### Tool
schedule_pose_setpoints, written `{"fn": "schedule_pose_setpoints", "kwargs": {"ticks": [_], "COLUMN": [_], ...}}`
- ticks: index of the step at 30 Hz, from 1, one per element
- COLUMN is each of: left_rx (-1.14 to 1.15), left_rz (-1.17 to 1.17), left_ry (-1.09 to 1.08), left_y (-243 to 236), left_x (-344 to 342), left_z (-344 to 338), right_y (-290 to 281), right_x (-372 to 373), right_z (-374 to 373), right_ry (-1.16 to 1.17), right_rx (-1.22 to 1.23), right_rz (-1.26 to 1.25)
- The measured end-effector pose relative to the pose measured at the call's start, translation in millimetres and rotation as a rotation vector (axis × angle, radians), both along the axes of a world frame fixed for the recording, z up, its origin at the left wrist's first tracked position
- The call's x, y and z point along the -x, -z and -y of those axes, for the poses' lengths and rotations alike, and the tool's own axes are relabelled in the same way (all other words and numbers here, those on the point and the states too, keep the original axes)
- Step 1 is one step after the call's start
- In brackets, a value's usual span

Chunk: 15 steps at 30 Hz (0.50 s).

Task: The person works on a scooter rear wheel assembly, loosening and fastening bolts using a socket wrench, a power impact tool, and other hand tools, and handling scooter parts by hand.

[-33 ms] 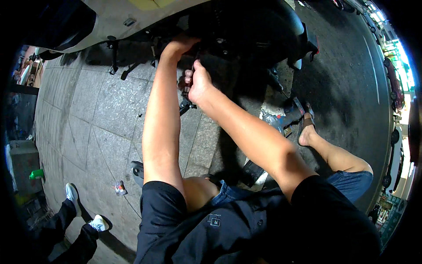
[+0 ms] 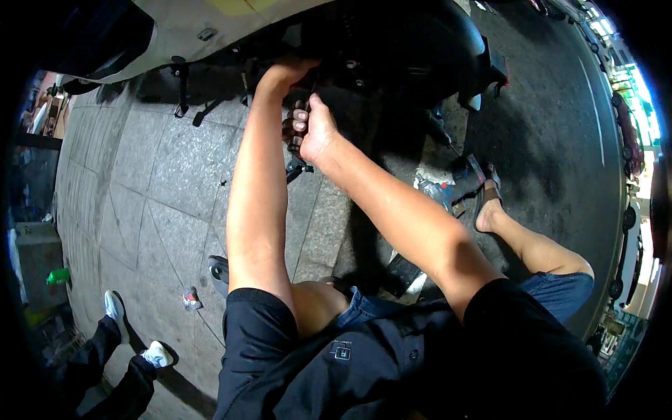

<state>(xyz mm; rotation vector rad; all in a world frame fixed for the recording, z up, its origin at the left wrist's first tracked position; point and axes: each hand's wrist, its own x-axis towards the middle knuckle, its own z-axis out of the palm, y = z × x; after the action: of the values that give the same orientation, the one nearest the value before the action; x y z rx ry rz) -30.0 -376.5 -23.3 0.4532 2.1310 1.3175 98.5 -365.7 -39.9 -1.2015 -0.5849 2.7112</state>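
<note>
A scooter [image 2: 171,42] with a pale body and a dark underside spans the top of the view. My left hand [image 2: 285,72] reaches in beneath it; its fingers vanish into the shadow, so I cannot see what they touch. Just below and to the right, my right hand [image 2: 318,131] is closed, thumb up, around a dark, slim tool handle [image 2: 296,142]. Its upper end is lost in the dark under the scooter, and its exact kind does not show. Close beneath that hand is a black metal part [image 2: 299,168], perhaps a stand.
Right of my forearm lies a grey-blue cordless power tool [image 2: 435,190], near my sandalled foot [image 2: 490,210]. A small packet [image 2: 191,299] rests on the paving [image 2: 168,175]. Another person's white shoes [image 2: 157,355] are at lower left, by a green bottle [image 2: 58,276]. Road runs along the right.
The fingers of my right hand have shifted and turned slightly around the handle. My left hand stays in place under the scooter.
</note>
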Motion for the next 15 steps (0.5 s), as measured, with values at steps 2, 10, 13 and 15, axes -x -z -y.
{"fn": "schedule_pose_setpoints", "kwargs": {"ticks": [2,10,13,15], "left_rx": [-0.003,-0.052,-0.077,-0.104], "left_rz": [0.010,0.078,0.117,0.118], "left_ry": [-0.027,0.018,-0.017,0.035], "left_y": [7.9,22.9,22.0,19.6], "left_x": [1.2,13.3,19.4,16.1], "left_z": [2.2,-6.8,-0.9,0.1], "right_y": [-4.2,13.3,-7.3,-9.6], "right_x": [-3.4,2.4,-1.9,-15.2], "right_z": [-1.3,-18.6,-14.5,-2.4], "right_ry": [-0.082,-0.080,-0.182,-0.156], "right_rx": [0.048,0.088,0.110,-0.014], "right_rz": [-0.033,-0.156,-0.127,0.026]}}
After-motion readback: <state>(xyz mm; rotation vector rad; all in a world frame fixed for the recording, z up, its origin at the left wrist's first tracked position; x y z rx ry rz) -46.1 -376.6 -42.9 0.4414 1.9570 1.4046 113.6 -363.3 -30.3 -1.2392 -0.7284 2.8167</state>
